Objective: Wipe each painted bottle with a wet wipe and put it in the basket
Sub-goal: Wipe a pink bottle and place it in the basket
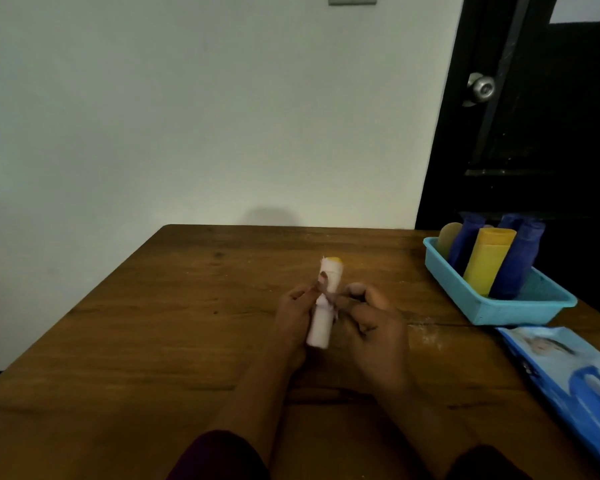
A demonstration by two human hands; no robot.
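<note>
A yellow painted bottle (336,260) is held above the wooden table (153,323), almost wholly wrapped in a white wet wipe (321,327); only its yellow top shows. My left hand (293,315) grips the wrapped bottle from the left. My right hand (374,317) holds it from the right, fingers curled on the wipe near the bottle's middle. A blue basket (520,308) at the right holds several bottles, among them a yellow one (487,259) and dark blue ones (515,268).
A blue pack of wet wipes (568,375) lies at the table's right edge, in front of the basket. Behind the table is a pale wall. A dark door with a round knob (482,87) stands at the back right.
</note>
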